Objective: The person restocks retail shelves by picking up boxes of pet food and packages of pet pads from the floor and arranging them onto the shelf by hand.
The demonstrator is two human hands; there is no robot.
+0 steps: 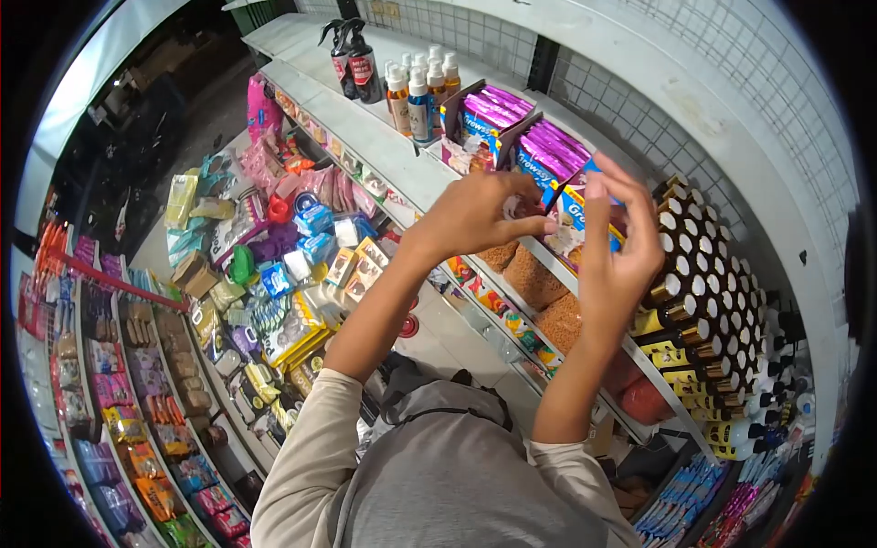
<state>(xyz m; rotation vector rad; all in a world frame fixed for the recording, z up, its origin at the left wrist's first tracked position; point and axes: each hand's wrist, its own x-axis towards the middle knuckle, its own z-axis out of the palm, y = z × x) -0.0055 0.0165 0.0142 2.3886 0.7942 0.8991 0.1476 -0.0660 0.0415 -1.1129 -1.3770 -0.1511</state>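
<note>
My left hand [480,215] is over the front of the shelf, fingers bent and thumb held apart from them. No object shows clearly in its grip. My right hand [626,233] is raised beside it, fingers curved and thumb apart, with nothing visible in it. Between the two hands stands a blue and yellow Growssy box [574,212], partly hidden by my fingers; whether I touch it I cannot tell. Behind my hands, two more display boxes hold purple sachets [553,151] and other purple sachets [496,107].
Spray bottles [418,105] and black trigger bottles [363,68] stand on the upper shelf. White-topped bottles [699,265] fill the right side. Bags of brown pellets [534,279] lie on the shelf below. Mixed packets [292,315] are heaped on the left, beside racks of goods [137,393].
</note>
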